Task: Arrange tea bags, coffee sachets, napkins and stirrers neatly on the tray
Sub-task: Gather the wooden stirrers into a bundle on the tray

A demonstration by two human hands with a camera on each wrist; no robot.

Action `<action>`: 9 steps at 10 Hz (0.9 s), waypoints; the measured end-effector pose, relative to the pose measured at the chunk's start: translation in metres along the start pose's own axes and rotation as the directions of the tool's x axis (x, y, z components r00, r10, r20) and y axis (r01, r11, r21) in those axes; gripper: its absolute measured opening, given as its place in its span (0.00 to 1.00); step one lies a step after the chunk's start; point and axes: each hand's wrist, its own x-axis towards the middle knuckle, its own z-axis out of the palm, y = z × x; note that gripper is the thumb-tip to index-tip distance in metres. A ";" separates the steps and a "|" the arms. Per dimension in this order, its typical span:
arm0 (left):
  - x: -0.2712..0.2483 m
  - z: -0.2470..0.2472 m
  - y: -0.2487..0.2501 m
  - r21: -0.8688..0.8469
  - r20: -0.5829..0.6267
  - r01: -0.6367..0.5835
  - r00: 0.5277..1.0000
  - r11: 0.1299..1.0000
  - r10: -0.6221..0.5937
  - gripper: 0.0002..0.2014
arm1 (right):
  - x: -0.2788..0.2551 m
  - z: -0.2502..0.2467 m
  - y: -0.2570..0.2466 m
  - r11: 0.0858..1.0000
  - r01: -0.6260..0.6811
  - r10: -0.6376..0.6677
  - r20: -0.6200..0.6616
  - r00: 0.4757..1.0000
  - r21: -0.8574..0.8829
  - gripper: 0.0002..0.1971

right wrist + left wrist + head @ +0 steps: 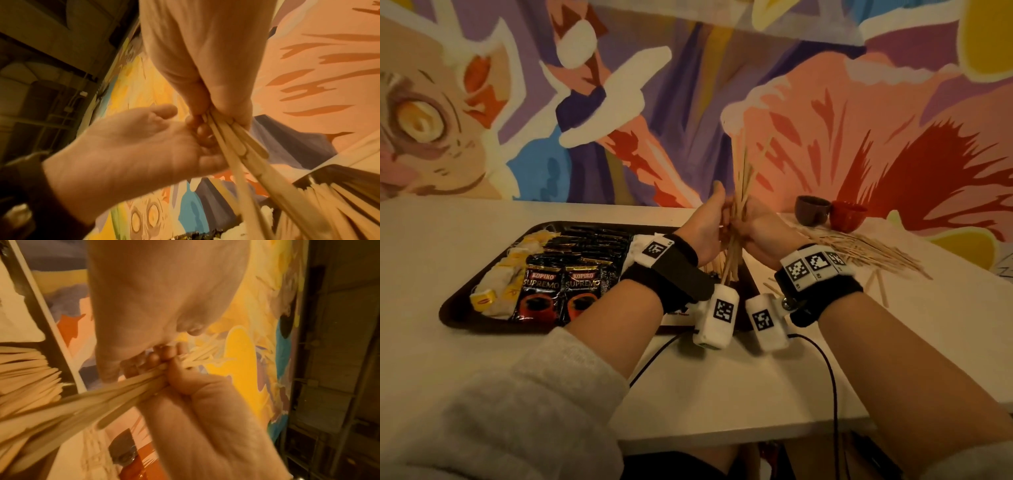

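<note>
Both hands hold one bundle of wooden stirrers [740, 185] upright over the right end of the dark tray [457, 308]. My left hand [717, 219] wraps the bundle from the left, thumb up. From the right, my right hand [751, 228] grips it, and the right wrist view shows the right hand [216, 110] pinching the sticks [236, 146]. More stirrers [329, 204] lie on the tray below. Black Kopiko coffee sachets [561, 284] fill the tray's middle, tea bags [505, 284] its left side, and white napkins [638, 245] sit behind my left wrist.
A loose heap of stirrers [859, 251] lies on the white table right of the tray, with a few stray sticks [881, 289] nearer me. A purple cup [812, 209] and a red cup [847, 215] stand by the mural wall. Black cables [828, 377] trail off the front edge.
</note>
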 end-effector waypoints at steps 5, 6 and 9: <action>-0.011 -0.005 -0.003 0.251 0.099 -0.237 0.971 0.939 0.218 0.20 | -0.004 -0.002 0.009 0.988 -0.080 0.099 0.143 0.985 -0.135 0.24; -0.015 -0.010 -0.001 0.337 0.102 -0.250 0.968 0.908 0.229 0.18 | -0.009 0.000 0.007 0.977 -0.084 0.123 0.197 0.973 -0.197 0.24; -0.020 -0.012 -0.004 0.408 0.204 -0.225 0.967 0.885 0.151 0.04 | -0.013 -0.006 0.013 0.961 -0.130 0.186 0.222 0.957 -0.244 0.14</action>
